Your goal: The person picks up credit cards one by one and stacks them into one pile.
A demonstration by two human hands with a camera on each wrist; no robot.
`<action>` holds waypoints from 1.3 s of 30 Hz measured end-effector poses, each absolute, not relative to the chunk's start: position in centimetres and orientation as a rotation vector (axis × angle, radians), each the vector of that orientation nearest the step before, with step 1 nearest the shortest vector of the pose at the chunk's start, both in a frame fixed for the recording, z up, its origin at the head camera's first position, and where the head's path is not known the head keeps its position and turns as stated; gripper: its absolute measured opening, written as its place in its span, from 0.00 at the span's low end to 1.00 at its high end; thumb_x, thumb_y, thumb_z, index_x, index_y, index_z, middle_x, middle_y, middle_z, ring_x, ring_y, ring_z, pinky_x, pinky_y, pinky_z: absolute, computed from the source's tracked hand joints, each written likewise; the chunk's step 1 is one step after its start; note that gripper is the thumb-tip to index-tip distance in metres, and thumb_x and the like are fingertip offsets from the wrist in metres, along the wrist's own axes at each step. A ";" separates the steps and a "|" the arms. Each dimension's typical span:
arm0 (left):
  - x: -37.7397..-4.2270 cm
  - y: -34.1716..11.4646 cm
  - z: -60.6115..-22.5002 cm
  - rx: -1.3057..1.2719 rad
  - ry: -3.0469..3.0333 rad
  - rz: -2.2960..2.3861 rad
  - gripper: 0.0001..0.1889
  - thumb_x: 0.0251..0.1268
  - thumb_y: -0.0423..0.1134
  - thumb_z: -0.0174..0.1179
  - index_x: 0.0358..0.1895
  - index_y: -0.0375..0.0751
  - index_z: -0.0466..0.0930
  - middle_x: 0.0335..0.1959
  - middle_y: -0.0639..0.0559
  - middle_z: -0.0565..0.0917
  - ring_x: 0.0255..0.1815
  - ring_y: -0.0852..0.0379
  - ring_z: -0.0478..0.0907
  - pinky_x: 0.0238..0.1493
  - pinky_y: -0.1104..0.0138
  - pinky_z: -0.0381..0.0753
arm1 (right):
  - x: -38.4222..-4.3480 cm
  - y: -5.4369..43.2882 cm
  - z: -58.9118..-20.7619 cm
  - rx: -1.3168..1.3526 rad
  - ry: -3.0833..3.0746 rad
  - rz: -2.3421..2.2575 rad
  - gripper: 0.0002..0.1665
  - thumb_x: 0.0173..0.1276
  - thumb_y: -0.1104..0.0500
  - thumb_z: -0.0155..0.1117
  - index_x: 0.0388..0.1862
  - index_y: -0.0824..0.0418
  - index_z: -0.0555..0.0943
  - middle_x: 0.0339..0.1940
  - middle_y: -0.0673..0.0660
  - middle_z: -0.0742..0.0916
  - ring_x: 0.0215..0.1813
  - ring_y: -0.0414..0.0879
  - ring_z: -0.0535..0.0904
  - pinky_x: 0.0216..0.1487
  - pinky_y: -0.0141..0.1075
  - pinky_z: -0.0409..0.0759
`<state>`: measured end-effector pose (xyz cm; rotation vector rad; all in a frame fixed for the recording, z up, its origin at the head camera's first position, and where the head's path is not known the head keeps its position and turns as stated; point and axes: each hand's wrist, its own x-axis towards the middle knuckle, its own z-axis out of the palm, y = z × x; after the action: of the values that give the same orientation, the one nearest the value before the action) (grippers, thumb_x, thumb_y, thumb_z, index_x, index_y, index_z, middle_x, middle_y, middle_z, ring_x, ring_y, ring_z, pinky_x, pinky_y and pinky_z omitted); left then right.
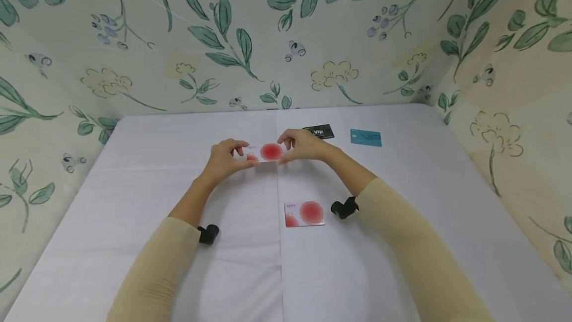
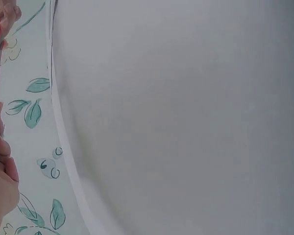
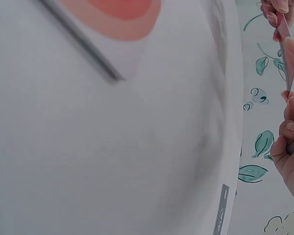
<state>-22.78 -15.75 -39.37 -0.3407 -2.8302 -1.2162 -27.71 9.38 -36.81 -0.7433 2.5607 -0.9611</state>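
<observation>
A white card with a red circle [image 1: 270, 152] is stretched between both hands, over the middle of the table toward its far side. At its left end, my left hand [image 1: 225, 159] pinches it between thumb and fingers. The right hand [image 1: 308, 146] pinches the opposite end the same way. In the right wrist view the held card [image 3: 285, 55] shows nearly edge-on, raised off the tablecloth. Nearer to me, a matching white card with a red circle [image 1: 305, 213] lies flat, just right of the cloth's centre crease.
Behind the right hand lies a black card marked Vip [image 1: 324, 131], partly covered by that hand. Farther right is a blue VIP card [image 1: 366, 137]. A white cloth [image 1: 134, 188] covers the table, and patterned fabric [image 1: 268, 39] rises behind its far edge.
</observation>
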 end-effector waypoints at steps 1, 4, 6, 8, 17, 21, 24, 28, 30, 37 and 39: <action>-22.7 -15.5 -39.3 -0.348 -2.822 -1.214 0.30 0.45 0.51 0.74 0.52 0.40 0.80 0.34 0.49 0.76 0.36 0.51 0.67 0.41 0.60 0.61 | -27.6 9.6 -36.7 -0.747 2.565 -0.970 0.33 0.46 0.48 0.78 0.50 0.58 0.77 0.32 0.53 0.76 0.38 0.46 0.69 0.35 0.34 0.69; -22.3 -15.0 -39.2 -0.358 -2.808 -1.178 0.29 0.45 0.50 0.74 0.51 0.40 0.81 0.33 0.49 0.76 0.35 0.52 0.67 0.40 0.61 0.62 | -27.2 10.1 -36.6 -0.745 2.565 -0.987 0.32 0.46 0.48 0.78 0.49 0.58 0.77 0.33 0.54 0.77 0.38 0.46 0.69 0.36 0.35 0.69; -22.0 -14.6 -39.1 -0.364 -2.810 -1.147 0.28 0.45 0.51 0.74 0.51 0.41 0.81 0.33 0.50 0.77 0.35 0.52 0.68 0.40 0.61 0.62 | -26.9 10.4 -36.6 -0.735 2.558 -0.986 0.32 0.46 0.48 0.78 0.49 0.58 0.77 0.33 0.55 0.77 0.39 0.47 0.69 0.36 0.35 0.69; -21.7 -14.3 -39.0 -0.376 -2.806 -1.120 0.28 0.45 0.51 0.74 0.50 0.40 0.81 0.32 0.50 0.77 0.34 0.52 0.68 0.42 0.60 0.61 | -26.7 10.7 -36.6 -0.722 2.560 -0.981 0.32 0.46 0.48 0.78 0.49 0.58 0.77 0.33 0.56 0.77 0.39 0.47 0.70 0.36 0.35 0.70; -20.3 -13.1 -38.4 -0.403 -2.808 -1.088 0.29 0.44 0.53 0.74 0.50 0.43 0.82 0.30 0.51 0.76 0.34 0.53 0.69 0.43 0.60 0.61 | -25.0 12.1 -36.1 -0.701 2.584 -0.985 0.32 0.45 0.48 0.79 0.48 0.58 0.78 0.31 0.54 0.76 0.37 0.48 0.70 0.34 0.36 0.70; -19.5 -12.6 -38.1 -0.424 -2.810 -1.150 0.29 0.43 0.53 0.74 0.49 0.43 0.81 0.30 0.52 0.76 0.36 0.52 0.69 0.38 0.62 0.66 | -23.7 12.6 -35.6 -0.688 2.580 -0.994 0.32 0.45 0.49 0.79 0.48 0.57 0.78 0.32 0.56 0.77 0.37 0.48 0.70 0.34 0.36 0.70; -18.8 -12.3 -37.9 -0.456 -2.798 -1.137 0.29 0.41 0.54 0.75 0.48 0.44 0.82 0.30 0.53 0.76 0.37 0.52 0.69 0.35 0.63 0.68 | -22.6 13.1 -35.2 -0.692 2.571 -1.005 0.32 0.45 0.49 0.79 0.49 0.58 0.78 0.33 0.58 0.77 0.37 0.47 0.70 0.33 0.36 0.70; -17.8 -11.7 -37.6 -0.516 -2.776 -1.010 0.29 0.40 0.56 0.75 0.46 0.45 0.82 0.29 0.54 0.77 0.35 0.53 0.70 0.40 0.61 0.66 | -21.3 13.7 -34.7 -0.712 2.582 -1.005 0.32 0.45 0.50 0.79 0.49 0.59 0.78 0.32 0.57 0.77 0.36 0.48 0.70 0.33 0.35 0.71; -17.4 -11.5 -37.5 -0.531 -2.773 -0.960 0.29 0.40 0.57 0.74 0.46 0.45 0.82 0.28 0.54 0.77 0.34 0.54 0.71 0.42 0.60 0.65 | -20.8 14.0 -34.5 -0.719 2.592 -1.005 0.32 0.45 0.51 0.79 0.49 0.59 0.78 0.32 0.55 0.77 0.37 0.49 0.71 0.33 0.35 0.71; -16.3 -10.5 -37.5 -0.574 -2.751 -0.956 0.28 0.41 0.56 0.74 0.47 0.45 0.81 0.29 0.53 0.78 0.35 0.55 0.72 0.43 0.60 0.67 | -19.3 15.1 -34.6 -0.681 2.590 -1.044 0.32 0.46 0.52 0.79 0.49 0.59 0.77 0.34 0.60 0.77 0.40 0.56 0.72 0.32 0.36 0.71; -16.0 -10.3 -37.6 -0.605 -2.749 -0.999 0.28 0.42 0.54 0.75 0.48 0.44 0.81 0.30 0.55 0.76 0.37 0.56 0.71 0.41 0.62 0.69 | -18.8 15.5 -34.8 -0.669 2.596 -1.051 0.32 0.46 0.52 0.79 0.49 0.59 0.77 0.33 0.59 0.77 0.39 0.54 0.72 0.32 0.35 0.71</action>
<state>-16.01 -10.28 -37.63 -0.6053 -2.7486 -0.9988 -18.76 15.47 -34.81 -0.6688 2.5960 -1.0513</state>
